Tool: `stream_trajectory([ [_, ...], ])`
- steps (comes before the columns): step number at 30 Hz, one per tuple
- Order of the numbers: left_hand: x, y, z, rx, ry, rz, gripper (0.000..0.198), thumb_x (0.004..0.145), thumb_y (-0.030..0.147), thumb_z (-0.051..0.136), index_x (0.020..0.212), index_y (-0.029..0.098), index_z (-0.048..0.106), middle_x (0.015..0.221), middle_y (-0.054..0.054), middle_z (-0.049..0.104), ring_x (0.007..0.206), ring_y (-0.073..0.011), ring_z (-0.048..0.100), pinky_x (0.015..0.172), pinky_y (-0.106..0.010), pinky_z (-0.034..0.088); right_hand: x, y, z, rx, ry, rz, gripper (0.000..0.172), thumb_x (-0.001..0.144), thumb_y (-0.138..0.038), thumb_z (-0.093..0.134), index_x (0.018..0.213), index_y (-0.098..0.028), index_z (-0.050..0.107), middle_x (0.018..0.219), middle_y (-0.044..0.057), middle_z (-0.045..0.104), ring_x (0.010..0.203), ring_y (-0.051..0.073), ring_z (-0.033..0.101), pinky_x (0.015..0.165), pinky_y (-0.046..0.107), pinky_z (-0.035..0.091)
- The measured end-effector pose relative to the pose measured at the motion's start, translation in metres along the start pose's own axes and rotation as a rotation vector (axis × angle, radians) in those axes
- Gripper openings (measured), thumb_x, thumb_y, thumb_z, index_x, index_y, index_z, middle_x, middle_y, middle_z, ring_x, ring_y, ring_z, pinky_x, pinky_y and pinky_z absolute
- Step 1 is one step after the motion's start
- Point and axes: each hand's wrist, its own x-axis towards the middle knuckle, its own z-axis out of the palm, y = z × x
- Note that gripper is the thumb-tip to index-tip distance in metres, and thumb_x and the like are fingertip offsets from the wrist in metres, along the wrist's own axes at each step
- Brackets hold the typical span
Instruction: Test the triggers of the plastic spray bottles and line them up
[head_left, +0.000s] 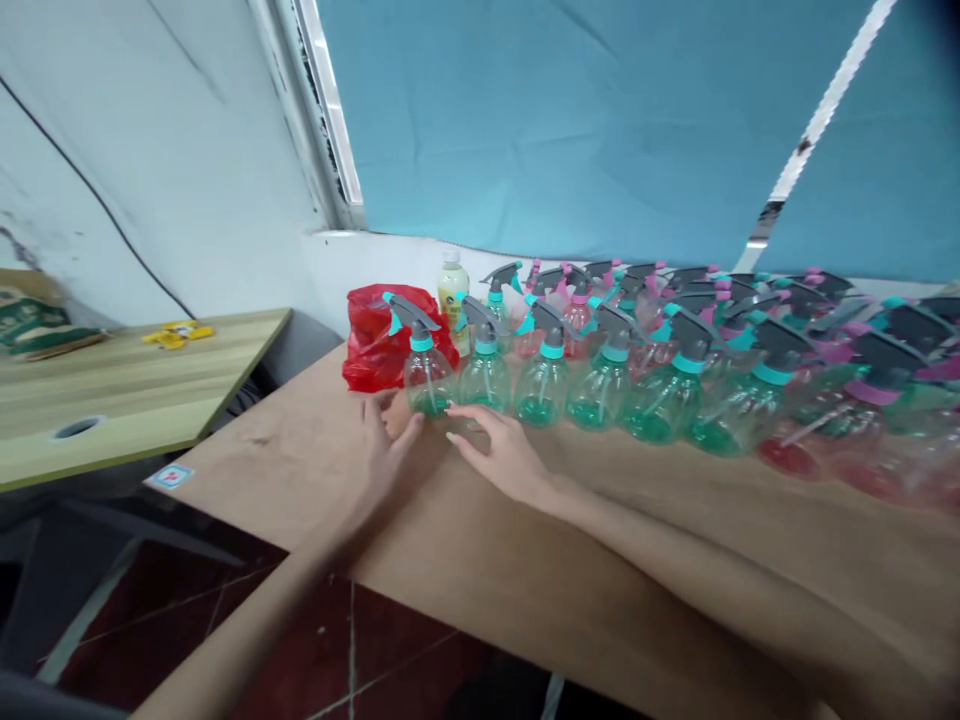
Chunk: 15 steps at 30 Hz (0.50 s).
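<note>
A clear green spray bottle with a teal collar and grey trigger head stands upright at the left end of the front row. My left hand is at its left side, thumb and fingers apart. From the right, my right hand reaches to the base of the same bottle, its fingers stretched out and apart. Whether either hand touches the bottle I cannot tell. Beside it stands another green spray bottle, followed by several more along the row to the right.
A red plastic bag and a bottle of pale yellow liquid sit behind. Pink spray bottles crowd the right side of the wooden table. A second table at left bears a yellow item.
</note>
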Motion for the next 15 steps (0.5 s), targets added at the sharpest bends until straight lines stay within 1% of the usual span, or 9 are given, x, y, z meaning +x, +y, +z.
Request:
stream_trajectory([
  [2, 0.019, -0.005, 0.005, 0.001, 0.055, -0.029, 0.054, 0.085, 0.046, 0.058, 0.128, 0.019, 0.04, 0.127, -0.015, 0.049, 0.122, -0.0318, 0.047, 0.095, -0.048, 0.043, 0.007, -0.002, 0.008, 0.028, 0.016, 0.027, 0.028, 0.085, -0.019, 0.056, 0.113, -0.024, 0.061, 0.121, 0.007, 0.066, 0.113, 0.019, 0.062, 0.094, 0.041, 0.053],
  [4, 0.036, -0.004, 0.011, 0.004, 0.075, -0.037, 0.066, 0.078, 0.048, 0.067, 0.129, 0.016, 0.041, 0.128, -0.017, 0.049, 0.123, -0.0329, 0.046, 0.098, -0.047, 0.04, 0.012, -0.004, 0.013, 0.049, 0.034, 0.055, 0.029, 0.084, -0.02, 0.057, 0.113, -0.022, 0.06, 0.12, 0.008, 0.066, 0.111, 0.019, 0.063, 0.092, 0.039, 0.055],
  [6, 0.049, 0.001, 0.016, 0.005, 0.075, -0.042, 0.07, 0.075, 0.048, 0.071, 0.129, 0.013, 0.043, 0.126, -0.018, 0.052, 0.122, -0.0342, 0.047, 0.099, -0.048, 0.038, 0.015, -0.005, 0.015, 0.064, 0.051, 0.079, 0.032, 0.084, -0.021, 0.057, 0.116, -0.02, 0.058, 0.119, 0.01, 0.066, 0.111, 0.019, 0.063, 0.09, 0.037, 0.056],
  [8, 0.058, 0.006, 0.02, 0.0, 0.061, -0.046, 0.071, 0.074, 0.05, 0.071, 0.128, 0.012, 0.045, 0.124, -0.018, 0.054, 0.12, -0.0348, 0.05, 0.098, -0.047, 0.04, 0.014, -0.007, 0.013, 0.069, 0.064, 0.097, 0.033, 0.084, -0.021, 0.058, 0.117, -0.019, 0.057, 0.119, 0.011, 0.067, 0.11, 0.02, 0.064, 0.089, 0.038, 0.057],
  [11, 0.066, 0.012, 0.024, -0.011, 0.028, -0.051, 0.07, 0.075, 0.052, 0.071, 0.127, 0.012, 0.046, 0.122, -0.018, 0.057, 0.116, -0.035, 0.053, 0.094, -0.046, 0.043, 0.011, -0.009, 0.008, 0.066, 0.073, 0.115, 0.031, 0.084, -0.022, 0.058, 0.115, -0.022, 0.057, 0.119, 0.009, 0.067, 0.107, 0.02, 0.066, 0.087, 0.04, 0.057],
  [15, 0.071, 0.013, 0.023, -0.022, -0.011, -0.055, 0.06, 0.077, 0.053, 0.07, 0.12, 0.015, 0.051, 0.116, -0.015, 0.062, 0.111, -0.0341, 0.058, 0.089, -0.044, 0.046, 0.008, -0.011, 0.0, 0.064, 0.07, 0.126, 0.031, 0.084, -0.023, 0.059, 0.115, -0.023, 0.057, 0.119, 0.008, 0.067, 0.11, 0.02, 0.065, 0.086, 0.039, 0.058],
])
